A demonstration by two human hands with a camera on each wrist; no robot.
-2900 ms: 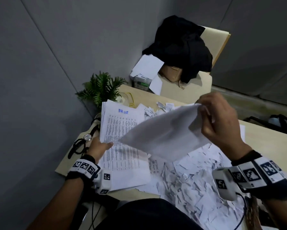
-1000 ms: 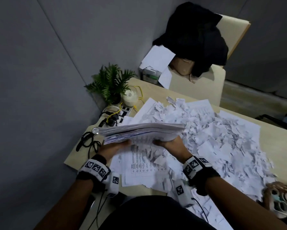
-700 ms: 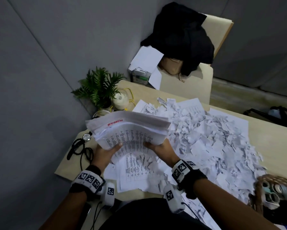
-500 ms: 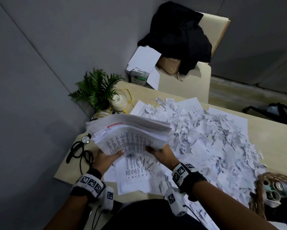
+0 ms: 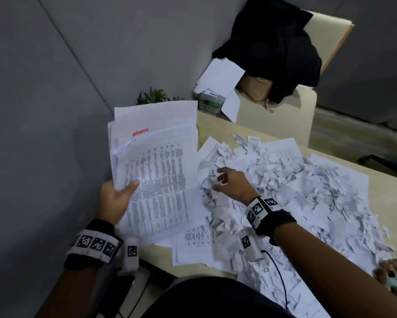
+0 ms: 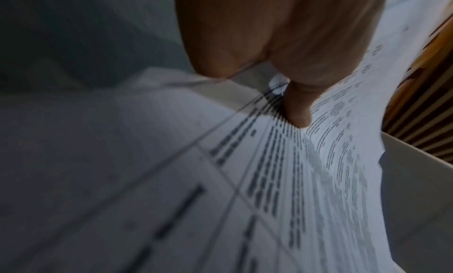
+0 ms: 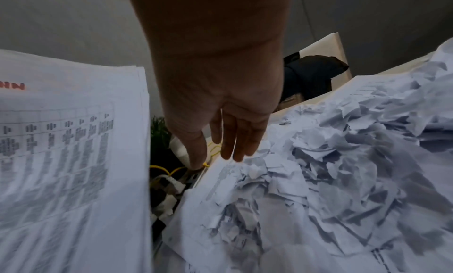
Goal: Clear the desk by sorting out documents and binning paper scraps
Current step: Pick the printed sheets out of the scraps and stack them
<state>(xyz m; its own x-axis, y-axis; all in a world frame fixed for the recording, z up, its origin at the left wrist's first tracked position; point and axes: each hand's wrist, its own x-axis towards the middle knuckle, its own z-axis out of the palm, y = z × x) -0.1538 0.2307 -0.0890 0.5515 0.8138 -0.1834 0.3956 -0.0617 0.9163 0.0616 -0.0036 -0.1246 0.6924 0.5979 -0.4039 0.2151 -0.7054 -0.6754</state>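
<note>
White printed sheets make up the stack of documents (image 5: 156, 171) that the left hand (image 5: 113, 200) grips at its lower left corner, thumb (image 6: 297, 106) pressed on the top page and the other fingers hidden behind the pile; the stack is raised and tilted up off the desk (image 5: 216, 127), standing at about nine o'clock from the right hand. Red lettering shows near the top of one sheet, with dense tables of small text below it. At roughly three o'clock from the stack, the right hand (image 5: 232, 185) reaches out over the near edge of the heap of paper scraps (image 5: 307, 193), fingers (image 7: 235, 147) extended and loosely spread, holding nothing; whether the fingertips touch the scraps cannot be told. The hands are apart, with the right edge of the stack between them. The torn scraps cover the desk from the centre out towards three and four o'clock, lying over several flat printed pages (image 5: 197, 246), one of which juts out at six o'clock near the person's body. At twelve o'clock beyond the desk, a black garment (image 5: 277, 47) is draped over a pale chair (image 5: 284, 118), and a small green plant (image 5: 154, 97) peeks above the stack's top edge.
</note>
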